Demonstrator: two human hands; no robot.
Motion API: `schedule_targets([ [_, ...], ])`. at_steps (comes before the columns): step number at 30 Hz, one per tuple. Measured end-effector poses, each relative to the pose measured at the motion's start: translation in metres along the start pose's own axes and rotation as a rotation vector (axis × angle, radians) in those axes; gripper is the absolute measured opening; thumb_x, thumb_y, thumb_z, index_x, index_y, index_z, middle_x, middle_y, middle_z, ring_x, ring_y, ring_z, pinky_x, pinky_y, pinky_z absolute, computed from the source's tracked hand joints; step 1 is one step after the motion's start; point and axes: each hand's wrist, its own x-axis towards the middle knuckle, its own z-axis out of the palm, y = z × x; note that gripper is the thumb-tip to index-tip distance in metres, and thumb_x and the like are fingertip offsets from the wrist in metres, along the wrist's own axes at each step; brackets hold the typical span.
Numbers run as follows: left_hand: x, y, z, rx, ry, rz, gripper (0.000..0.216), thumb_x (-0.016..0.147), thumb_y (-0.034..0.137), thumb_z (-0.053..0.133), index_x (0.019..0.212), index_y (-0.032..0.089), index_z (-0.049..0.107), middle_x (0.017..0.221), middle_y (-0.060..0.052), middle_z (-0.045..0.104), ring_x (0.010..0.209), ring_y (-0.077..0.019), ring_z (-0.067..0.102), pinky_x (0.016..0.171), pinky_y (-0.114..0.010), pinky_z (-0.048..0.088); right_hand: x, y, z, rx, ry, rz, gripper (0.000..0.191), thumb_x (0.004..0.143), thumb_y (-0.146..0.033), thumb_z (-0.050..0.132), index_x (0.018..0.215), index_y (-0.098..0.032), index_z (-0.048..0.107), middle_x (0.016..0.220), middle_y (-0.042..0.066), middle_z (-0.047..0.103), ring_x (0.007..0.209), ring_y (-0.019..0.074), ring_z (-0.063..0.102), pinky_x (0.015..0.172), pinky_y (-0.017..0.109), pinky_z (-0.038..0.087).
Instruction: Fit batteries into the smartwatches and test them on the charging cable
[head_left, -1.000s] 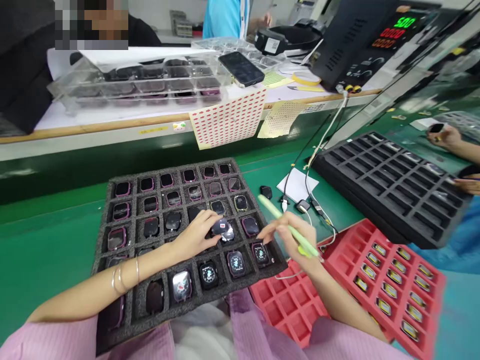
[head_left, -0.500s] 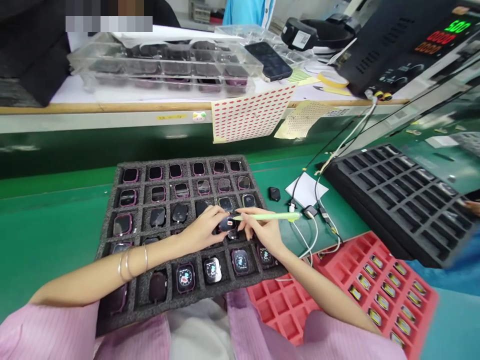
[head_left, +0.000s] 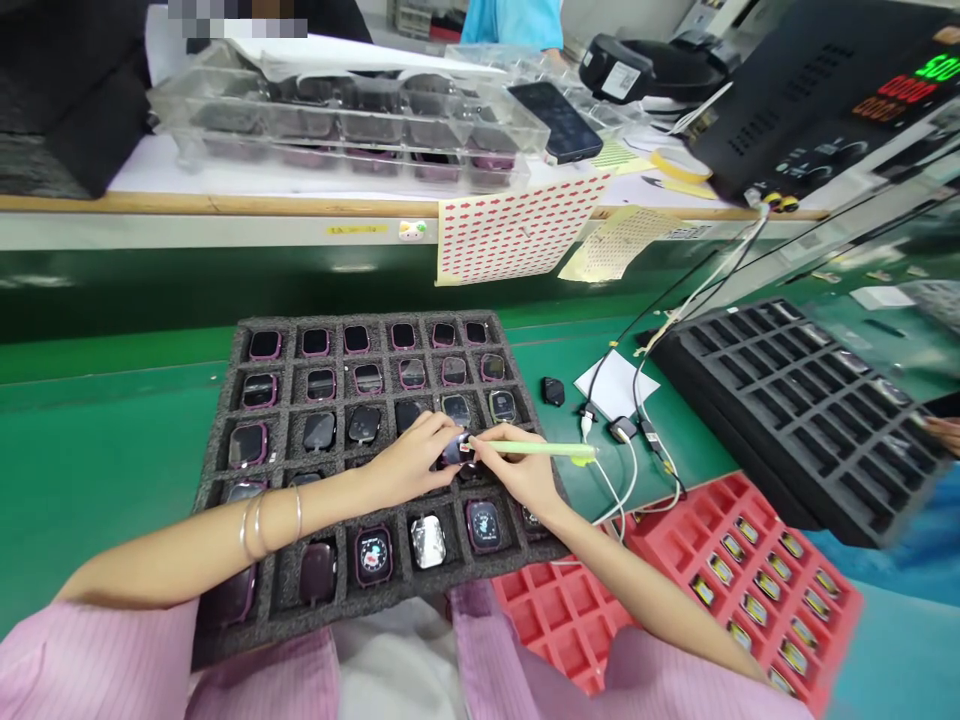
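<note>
A dark foam tray [head_left: 225,470] with a grid of pockets holds several small smartwatch bodies, some with lit screens. My left hand [head_left: 409,462] is closed on one watch body [head_left: 453,451] lifted over the tray's middle. My right hand [head_left: 517,475] pinches a light green pen-like tool [head_left: 536,449], its tip touching the watch at a small red tab. Bangles circle my left wrist.
A red tray [head_left: 600,620] with small parts lies at the lower right. A black empty grid tray [head_left: 787,400] sits to the right, beside cables [head_left: 622,440]. Behind are clear trays [head_left: 345,125], a red sticker sheet [head_left: 517,235], a phone [head_left: 555,120] and a power supply [head_left: 825,100]. Other people stand beyond the bench.
My right hand swung the green tool from the tray's right edge in to the watch held by my left hand. The view shifted slightly right and down.
</note>
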Motion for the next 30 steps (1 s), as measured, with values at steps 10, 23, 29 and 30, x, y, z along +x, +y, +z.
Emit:
schedule_targets([
  [10,-0.002,0.001,0.000,-0.045,0.019,-0.021,0.036,0.081,0.018,0.058,0.116,0.019,0.049,0.110,-0.008,0.054,0.103,-0.0228,0.049,0.093,-0.041,0.045,0.005,0.018,-0.046,-0.267,0.369,-0.176,0.020,0.089,-0.035,0.054,0.091,-0.017,0.063,0.076,0.005,0.067,0.057,0.0157,0.058,0.054,0.028,0.049],
  [23,-0.001,-0.001,0.005,-0.224,0.054,-0.142,0.034,0.082,0.022,0.054,0.115,0.023,0.047,0.108,-0.007,0.056,0.098,-0.0240,0.054,0.089,-0.046,0.045,0.007,0.075,-0.111,-0.701,0.031,-0.290,0.034,0.093,-0.024,0.040,0.119,-0.020,0.061,0.118,0.014,0.060,0.108,0.0278,0.054,0.097,0.044,0.042],
  [29,0.007,-0.003,0.011,-0.358,0.116,-0.188,0.068,0.075,0.018,0.052,0.136,0.031,0.026,0.120,-0.010,0.049,0.116,-0.0309,0.047,0.106,-0.054,0.032,0.041,0.069,-0.108,-0.624,0.133,-0.271,0.032,0.089,-0.033,0.045,0.114,-0.023,0.064,0.122,0.015,0.058,0.114,0.0325,0.053,0.101,0.045,0.039],
  [30,0.010,-0.003,0.011,-0.354,0.133,-0.194,0.072,0.071,0.018,0.054,0.137,0.030,0.026,0.122,-0.011,0.048,0.118,-0.0315,0.046,0.107,-0.052,0.031,0.043,0.070,-0.108,-0.598,0.151,-0.282,0.030,0.088,-0.034,0.045,0.107,-0.026,0.067,0.118,0.016,0.060,0.110,0.0345,0.056,0.097,0.049,0.042],
])
